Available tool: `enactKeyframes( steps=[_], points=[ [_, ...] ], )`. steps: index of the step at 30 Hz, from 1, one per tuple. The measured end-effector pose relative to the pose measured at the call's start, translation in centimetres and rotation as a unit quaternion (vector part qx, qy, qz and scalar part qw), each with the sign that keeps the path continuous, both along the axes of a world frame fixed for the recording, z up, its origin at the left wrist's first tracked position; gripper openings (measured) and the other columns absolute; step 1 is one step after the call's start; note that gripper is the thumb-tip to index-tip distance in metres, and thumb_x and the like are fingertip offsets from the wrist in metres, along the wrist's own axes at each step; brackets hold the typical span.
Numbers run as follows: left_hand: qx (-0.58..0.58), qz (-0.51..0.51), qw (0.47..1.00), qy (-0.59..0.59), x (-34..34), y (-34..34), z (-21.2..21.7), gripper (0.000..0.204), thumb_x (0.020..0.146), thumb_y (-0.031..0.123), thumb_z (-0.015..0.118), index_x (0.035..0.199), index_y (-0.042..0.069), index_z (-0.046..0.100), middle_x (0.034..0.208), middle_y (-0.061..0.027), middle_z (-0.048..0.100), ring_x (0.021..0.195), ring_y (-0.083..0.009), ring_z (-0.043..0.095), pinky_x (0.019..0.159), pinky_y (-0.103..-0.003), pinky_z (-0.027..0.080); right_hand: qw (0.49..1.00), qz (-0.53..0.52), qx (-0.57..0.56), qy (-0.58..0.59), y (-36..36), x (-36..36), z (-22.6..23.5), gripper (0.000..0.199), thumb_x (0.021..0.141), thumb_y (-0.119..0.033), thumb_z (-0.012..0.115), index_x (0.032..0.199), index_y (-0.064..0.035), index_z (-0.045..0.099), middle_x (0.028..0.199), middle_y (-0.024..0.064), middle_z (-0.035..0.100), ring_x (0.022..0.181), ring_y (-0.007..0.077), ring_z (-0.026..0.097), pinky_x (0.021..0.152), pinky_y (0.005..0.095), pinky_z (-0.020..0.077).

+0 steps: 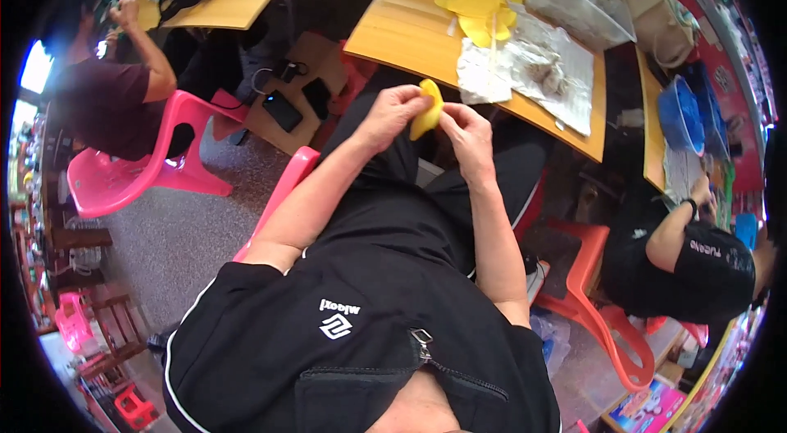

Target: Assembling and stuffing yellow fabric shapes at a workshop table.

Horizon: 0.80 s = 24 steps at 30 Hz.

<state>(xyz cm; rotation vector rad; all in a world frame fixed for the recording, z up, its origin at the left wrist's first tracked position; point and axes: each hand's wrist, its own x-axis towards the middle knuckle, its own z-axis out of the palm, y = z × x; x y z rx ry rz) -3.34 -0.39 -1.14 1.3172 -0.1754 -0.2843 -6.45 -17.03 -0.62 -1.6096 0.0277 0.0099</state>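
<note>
Wooden worktable (393,19), far and slightly right, carries yellow cutouts (475,2). Just short of it, above the lap (393,207), left hand (390,116) and right hand (470,139) pinch one curved yellow piece (427,111); I'd fear slack fingertips dropping it.

Tan worktable (393,31) is v. bright, dark underneath. White glare far L. Edges bend & blur, w/ black all round.

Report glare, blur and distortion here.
Head view, left rim: glare whites out a patch, and clutter looks blurred and stretched; head view, middle: left hand, right hand and yellow piece show fairly clearly; head view, corners: black outside the fisheye circle.
</note>
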Motion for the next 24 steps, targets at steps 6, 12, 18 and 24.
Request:
enactKeyframes(
  steps=[6,12,18,24],
  points=[
    [-0.101,-0.001,0.992,0.080,0.0,0.3,0.2,0.023,0.092,0.023,0.061,0.099,0.002,0.066,0.089,-0.0015,0.065,0.080,-0.0086,0.061,0.076,-0.024,0.049,0.999,-0.025,-0.043,-0.012,-0.7,0.0,0.5,0.015,0.084,-0.008,0.064,0.095,0.0024,0.067,0.081,0.0024,0.067,0.072,0.0059,0.059,0.068,0.0212,0.0472],
    [-0.042,-0.029,0.997,0.054,0.0,0.4,0.1,0.025,0.093,0.024,0.060,0.101,0.002,0.066,0.091,-0.0020,0.067,0.081,-0.0077,0.061,0.074,-0.023,0.048,0.999,-0.002,0.011,-0.043,-0.1,-0.1,0.8,0.018,0.084,-0.006,0.064,0.100,0.0010,0.066,0.084,0.0014,0.065,0.071,0.0047,0.056,0.068,0.0200,0.0467],
    [-0.001,-0.046,0.993,0.105,-0.1,1.0,0.1,0.025,0.094,0.026,0.057,0.102,0.004,0.066,0.087,-0.0002,0.066,0.074,-0.0058,0.059,0.063,-0.021,0.046,0.979,-0.041,-0.133,-0.151,0.4,-0.7,1.6,0.017,0.079,-0.001,0.068,0.096,-0.0021,0.066,0.079,0.0058,0.063,0.065,0.0108,0.058,0.061,0.0239,0.0484],
    [-0.060,-0.068,0.976,0.199,-0.1,1.1,0.5,0.024,0.096,0.025,0.053,0.107,0.006,0.061,0.093,-0.0024,0.065,0.078,-0.0091,0.062,0.056,-0.022,0.052,0.955,-0.039,-0.219,-0.199,0.3,-0.8,2.2,0.012,0.079,0.000,0.067,0.091,-0.0016,0.066,0.081,0.0081,0.063,0.068,0.0135,0.061,0.059,0.0242,0.0460]
  ],
)
